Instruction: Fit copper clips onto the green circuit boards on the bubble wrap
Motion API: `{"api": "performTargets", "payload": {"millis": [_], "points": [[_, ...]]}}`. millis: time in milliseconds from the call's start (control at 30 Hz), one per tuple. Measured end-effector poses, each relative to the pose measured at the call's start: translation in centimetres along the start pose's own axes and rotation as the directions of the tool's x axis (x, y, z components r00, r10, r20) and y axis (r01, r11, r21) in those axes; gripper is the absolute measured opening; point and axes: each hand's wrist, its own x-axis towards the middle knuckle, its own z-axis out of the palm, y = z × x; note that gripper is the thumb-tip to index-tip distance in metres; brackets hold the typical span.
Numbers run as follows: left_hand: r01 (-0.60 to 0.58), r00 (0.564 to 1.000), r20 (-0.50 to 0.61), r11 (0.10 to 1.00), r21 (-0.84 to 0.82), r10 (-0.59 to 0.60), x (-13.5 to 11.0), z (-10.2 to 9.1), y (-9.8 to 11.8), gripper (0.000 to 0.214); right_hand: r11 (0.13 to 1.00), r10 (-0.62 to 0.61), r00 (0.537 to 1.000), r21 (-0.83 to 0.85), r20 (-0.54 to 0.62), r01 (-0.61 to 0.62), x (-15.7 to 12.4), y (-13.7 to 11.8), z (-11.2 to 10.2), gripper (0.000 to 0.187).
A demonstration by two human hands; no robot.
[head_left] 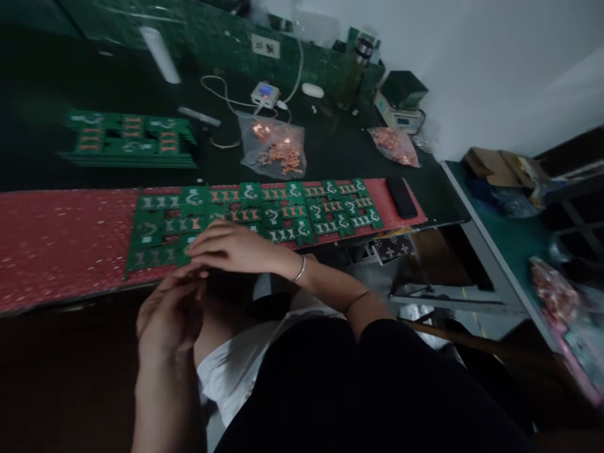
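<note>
My left hand [170, 308] is curled in front of the table edge, fingertips raised and meeting my right hand. Its fingers are closed, and anything in them is hidden. My right hand [231, 247], with a bangle on the wrist, reaches over the near edge of the green circuit boards. Its fingers are bent together at the left fingertips; what they pinch is too blurred to make out. The row of circuit boards [283, 214] lies on a red mat [61, 242]. Copper-coloured pieces sit in many board slots; the slots at the left end look mostly paler.
Behind the mat are a stack of green boards [132, 141], a clear bag of copper pieces [278, 151] and a small device with a lit screen [265, 94]. To the right are a phone [401, 197], another bag [394, 146], a scale [401, 118] and a bottle [352, 72].
</note>
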Motion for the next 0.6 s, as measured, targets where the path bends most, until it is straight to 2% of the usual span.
{"api": "performTargets", "payload": {"millis": [67, 133, 200, 367, 600], "points": [[0.074, 0.992, -0.095, 0.996, -0.041, -0.078, -0.9, 0.8, 0.8, 0.026, 0.996, 0.082, 0.993, 0.022, -0.088, -0.081, 1.0, 1.5, 0.0, 0.015], [0.12, 0.982, -0.138, 0.989, -0.091, -0.132, -1.5, 1.4, 1.6, 0.027, 0.983, 0.185, 0.972, 0.02, -0.142, -0.184, 2.7, 3.3, 0.3, 0.013], [0.135, 0.978, -0.146, 0.984, -0.116, -0.151, -1.9, 1.8, 2.3, 0.027, 0.969, 0.244, 0.959, 0.009, -0.147, -0.246, 4.7, 5.0, 1.0, 0.01], [0.128, 0.983, -0.115, 0.981, -0.147, -0.146, -2.2, 1.4, 2.8, 0.029, 0.96, 0.272, 0.959, -0.044, -0.082, -0.276, 8.3, 6.4, 3.3, 0.009], [0.119, 0.98, -0.144, 0.986, -0.117, -0.135, -2.4, 0.8, 2.7, 0.029, 0.96, 0.259, 0.964, -0.097, -0.055, -0.264, 8.7, 6.3, 5.3, 0.018]]}}
